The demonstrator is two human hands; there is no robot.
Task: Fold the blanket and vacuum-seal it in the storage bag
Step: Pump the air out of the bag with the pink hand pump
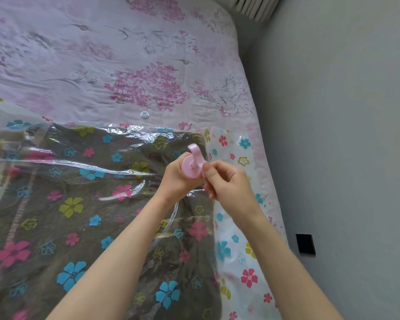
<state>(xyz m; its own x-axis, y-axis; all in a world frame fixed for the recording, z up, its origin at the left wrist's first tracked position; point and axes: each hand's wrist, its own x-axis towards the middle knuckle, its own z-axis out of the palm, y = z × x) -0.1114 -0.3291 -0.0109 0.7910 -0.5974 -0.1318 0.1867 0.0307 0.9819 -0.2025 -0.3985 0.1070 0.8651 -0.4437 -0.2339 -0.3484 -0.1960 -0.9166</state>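
Note:
A clear storage bag point(237, 229) printed with coloured flowers lies flat on the bed. Inside it is the folded dark grey-brown blanket point(83, 227). A pink hand pump point(191, 163) stands upright on the bag near its right side. My left hand point(179, 181) grips the pump's round body from the left. My right hand point(226, 183) holds the pump's pink handle from the right, fingers curled round it. The pump's base and the bag's valve are hidden under my hands. A small clear valve cap point(144, 115) lies on the bedspread just beyond the bag.
A pink floral bedspread point(125, 54) covers the bed behind the bag. A grey floor point(344, 135) runs along the bed's right edge, with a small black square object point(306, 244) on it. A radiator point(256, 6) shows at the top.

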